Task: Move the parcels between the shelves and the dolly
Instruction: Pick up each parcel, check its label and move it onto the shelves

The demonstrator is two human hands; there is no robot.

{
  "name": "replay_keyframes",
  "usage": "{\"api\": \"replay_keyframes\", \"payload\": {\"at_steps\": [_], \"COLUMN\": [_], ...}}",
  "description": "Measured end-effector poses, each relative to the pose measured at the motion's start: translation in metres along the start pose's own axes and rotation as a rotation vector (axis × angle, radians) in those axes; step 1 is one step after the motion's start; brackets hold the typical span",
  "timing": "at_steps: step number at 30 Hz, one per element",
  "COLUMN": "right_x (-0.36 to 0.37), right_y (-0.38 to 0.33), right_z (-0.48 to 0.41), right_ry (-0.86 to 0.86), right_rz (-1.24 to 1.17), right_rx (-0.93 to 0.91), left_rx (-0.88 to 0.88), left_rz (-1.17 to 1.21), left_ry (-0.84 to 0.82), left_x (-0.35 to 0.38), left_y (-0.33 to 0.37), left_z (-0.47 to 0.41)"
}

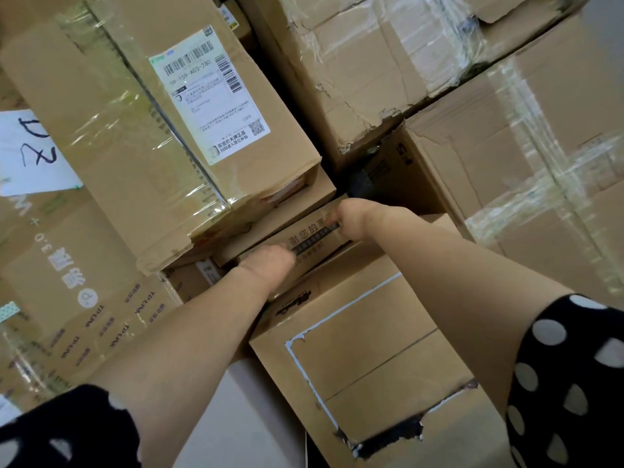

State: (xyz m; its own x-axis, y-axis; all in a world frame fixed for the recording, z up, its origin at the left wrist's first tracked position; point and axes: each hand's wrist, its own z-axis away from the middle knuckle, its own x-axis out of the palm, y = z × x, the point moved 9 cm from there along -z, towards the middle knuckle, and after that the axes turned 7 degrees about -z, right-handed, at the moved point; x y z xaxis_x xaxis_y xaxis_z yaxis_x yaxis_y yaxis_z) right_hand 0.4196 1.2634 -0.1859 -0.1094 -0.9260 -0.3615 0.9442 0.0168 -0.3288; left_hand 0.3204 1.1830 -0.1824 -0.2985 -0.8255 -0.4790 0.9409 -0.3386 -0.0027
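Spotted sleeves (574, 383) nearest; left hand (270, 263) and right hand (351, 219) seemingly grip one printed parcel (312, 236).

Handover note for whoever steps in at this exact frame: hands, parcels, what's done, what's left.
Left hand: grips the left part of the small printed parcel.
Right hand: grips its right part.
Parcel: wedged in the stack, resting on the torn-label box, just below the shipping-label parcel.
Dolly: not in view.
Done: parcel gripped with both hands; it is not yet free of the stack.
Left: probably draw it out, then carry it across.
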Motion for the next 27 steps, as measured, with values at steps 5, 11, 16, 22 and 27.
{"api": "replay_keyframes", "payload": {"at_steps": [5,11,16,22,27], "right_x": [0.01,0.006,0.01,0.015,0.005], "right_y": [-0.011,-0.008,-0.008,-0.017,-0.016], "right_z": [-0.005,-0.008,-0.01,-0.01,0.002], "right_ry": [-0.041,0.015,0.044,0.047,0.077], "right_rz": [0.077,0.049,0.001,0.002,0.017], "right_rx": [0.003,0.077,0.108,0.092,0.118], "left_rx": [-0.005,-0.185,-0.291,-0.296,-0.268], "left_rz": [-0.078,-0.023,0.016,0.033,0.056], "left_ry": [-0.059,-0.035,0.008,0.03,0.029], "left_x": [-0.003,0.01,0.016,0.021,0.012], "left_y": [0.005,-0.01,-0.014,-0.015,-0.021], "left_z": [-0.007,-0.004,-0.003,-0.001,0.008]}}
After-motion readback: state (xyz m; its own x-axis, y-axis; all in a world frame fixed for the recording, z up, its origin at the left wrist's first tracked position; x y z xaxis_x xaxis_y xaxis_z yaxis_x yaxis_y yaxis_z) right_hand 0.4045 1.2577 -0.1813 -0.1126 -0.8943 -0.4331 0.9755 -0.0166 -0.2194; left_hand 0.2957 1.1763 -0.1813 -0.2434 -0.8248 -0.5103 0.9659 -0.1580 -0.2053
